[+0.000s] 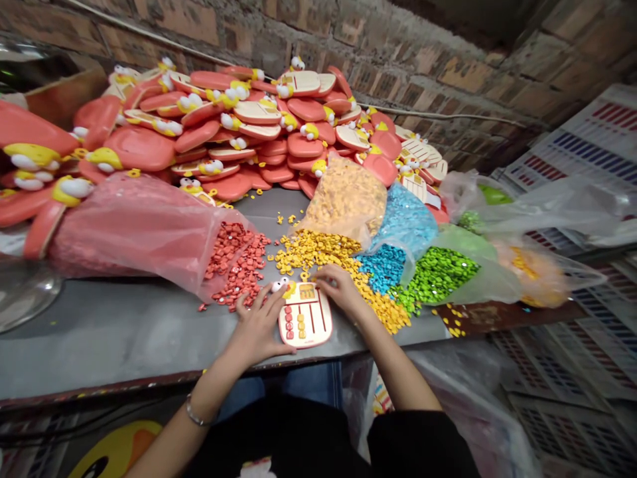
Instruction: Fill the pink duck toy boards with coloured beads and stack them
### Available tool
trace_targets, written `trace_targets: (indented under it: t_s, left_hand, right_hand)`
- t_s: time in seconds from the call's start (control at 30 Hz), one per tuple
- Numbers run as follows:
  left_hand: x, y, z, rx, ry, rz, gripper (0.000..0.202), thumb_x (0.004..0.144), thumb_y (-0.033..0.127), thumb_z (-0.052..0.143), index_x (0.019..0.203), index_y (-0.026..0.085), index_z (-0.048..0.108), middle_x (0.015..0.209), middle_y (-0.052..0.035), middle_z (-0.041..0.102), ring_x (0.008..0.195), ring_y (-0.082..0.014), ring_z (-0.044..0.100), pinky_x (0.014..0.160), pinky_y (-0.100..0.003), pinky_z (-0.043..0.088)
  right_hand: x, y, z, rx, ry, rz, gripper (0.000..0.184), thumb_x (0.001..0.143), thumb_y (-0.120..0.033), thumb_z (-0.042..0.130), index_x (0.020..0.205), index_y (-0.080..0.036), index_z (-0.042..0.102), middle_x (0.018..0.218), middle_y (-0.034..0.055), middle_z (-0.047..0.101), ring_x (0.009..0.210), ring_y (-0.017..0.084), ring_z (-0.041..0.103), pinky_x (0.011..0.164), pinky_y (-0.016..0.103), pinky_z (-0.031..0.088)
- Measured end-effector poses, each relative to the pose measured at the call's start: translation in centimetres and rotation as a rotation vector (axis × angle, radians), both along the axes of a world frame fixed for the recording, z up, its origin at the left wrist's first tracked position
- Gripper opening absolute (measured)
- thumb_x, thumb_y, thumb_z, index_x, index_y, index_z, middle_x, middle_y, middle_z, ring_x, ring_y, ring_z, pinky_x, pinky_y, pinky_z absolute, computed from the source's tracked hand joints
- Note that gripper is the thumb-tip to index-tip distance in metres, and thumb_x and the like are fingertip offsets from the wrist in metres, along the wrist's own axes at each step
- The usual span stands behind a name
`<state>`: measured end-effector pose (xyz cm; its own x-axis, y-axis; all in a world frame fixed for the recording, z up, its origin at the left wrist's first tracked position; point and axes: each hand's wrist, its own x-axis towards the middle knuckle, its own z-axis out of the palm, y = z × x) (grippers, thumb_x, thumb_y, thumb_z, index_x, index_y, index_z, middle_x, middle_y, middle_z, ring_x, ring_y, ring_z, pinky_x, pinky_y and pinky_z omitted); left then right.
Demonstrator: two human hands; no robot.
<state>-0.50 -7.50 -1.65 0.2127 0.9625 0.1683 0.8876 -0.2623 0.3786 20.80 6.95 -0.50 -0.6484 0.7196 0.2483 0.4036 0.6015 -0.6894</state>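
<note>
A cream toy counting board (318,342) with a red rim and a bug-eyed duck head lies at the table's front. Red pieces (289,322) sit in its leftmost slot and yellow pieces (301,325) in the second; the two slots to the right hold none. My left hand (256,328) grips the board's left side, fingers near the duck head and thumb along the lower edge. At the upper right corner is my right hand (338,287), its fingers curled together beside the loose yellow pieces (318,249). Whatever its fingertips hold is hidden.
Loose red pieces (239,265) spill from a pink bag (134,232) at left. Blue pieces (383,265) and green pieces (440,272) spill from bags at right. Stacked red duck boards (269,133) line the brick wall (398,60). The grey table (149,338) has a front edge near me.
</note>
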Motion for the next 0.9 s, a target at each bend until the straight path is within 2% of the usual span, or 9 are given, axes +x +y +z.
trace_targets:
  t_s: [0.03,0.1,0.2,0.37,0.6,0.77,0.9]
  left_hand:
    - [0.0,0.0,0.0,-0.001,0.001,0.003,0.093,0.060,0.064,0.077,0.139,0.026,0.046,0.148,-0.0138,0.042,0.136,-0.0419,0.032,0.106,-0.062,0.012]
    - [0.0,0.0,0.0,-0.003,0.005,0.001,0.091,0.060,0.064,0.077,0.137,0.027,0.049,0.149,-0.0136,0.042,0.136,-0.0422,0.032,0.105,-0.062,0.013]
    - [-0.1,0.0,0.0,-0.014,0.012,-0.003,0.086,0.060,0.066,0.076,0.132,0.025,0.053,0.149,-0.0139,0.041,0.136,-0.0418,0.031,0.106,-0.061,0.012]
    - [-0.1,0.0,0.0,-0.006,0.020,-0.003,0.083,0.060,0.066,0.076,0.129,0.025,0.055,0.149,-0.0126,0.041,0.136,-0.0412,0.032,0.106,-0.061,0.013]
    - [-0.1,0.0,-0.4,0.003,0.018,-0.003,0.085,0.061,0.068,0.074,0.131,0.025,0.053,0.149,-0.0129,0.041,0.136,-0.0414,0.032,0.107,-0.061,0.009]
    - [-0.1,0.0,-0.5,0.010,0.024,-0.005,0.085,0.061,0.067,0.074,0.132,0.026,0.052,0.149,-0.0132,0.041,0.135,-0.0408,0.034,0.107,-0.060,0.009]
    - [-0.1,0.0,-0.4,0.021,0.032,-0.014,0.086,0.061,0.065,0.075,0.133,0.026,0.051,0.149,-0.0122,0.042,0.135,-0.0416,0.034,0.107,-0.061,0.009]
  right_hand:
    - [-0.1,0.9,-0.3,0.091,-0.049,-0.078,0.013,0.089,-0.015,0.058,0.092,-0.020,0.071,0.092,0.0076,0.066,0.089,0.020,0.058,0.082,0.035,0.047]
    - [-0.3,2.5,-1.0,0.202,-0.169,-0.129,0.016,0.087,-0.011,0.058,0.082,-0.019,0.071,0.089,0.0086,0.064,0.090,0.022,0.056,0.083,0.037,0.046]
    - [-0.2,3.0,-1.5,0.221,-0.181,-0.124,0.019,0.089,-0.012,0.056,0.078,-0.019,0.069,0.084,0.0076,0.061,0.084,0.021,0.056,0.077,0.035,0.048]
    - [0.9,0.1,-1.4,0.126,0.054,-0.089,0.012,0.091,-0.019,0.057,0.091,-0.022,0.068,0.093,0.0059,0.065,0.087,0.019,0.061,0.078,0.033,0.051]
    - [1.1,-2.5,-1.3,0.231,-0.084,-0.025,0.015,0.091,-0.017,0.055,0.086,-0.020,0.068,0.092,0.0094,0.066,0.089,0.023,0.057,0.080,0.039,0.049]
    - [2.0,-3.5,-0.7,0.192,-0.075,0.088,0.016,0.090,-0.013,0.055,0.084,-0.021,0.067,0.090,0.0076,0.066,0.088,0.022,0.057,0.079,0.037,0.049]
    - [0.4,-4.3,-1.3,0.161,-0.018,0.112,0.018,0.089,-0.010,0.054,0.083,-0.021,0.067,0.090,0.0072,0.066,0.089,0.020,0.058,0.080,0.034,0.050]
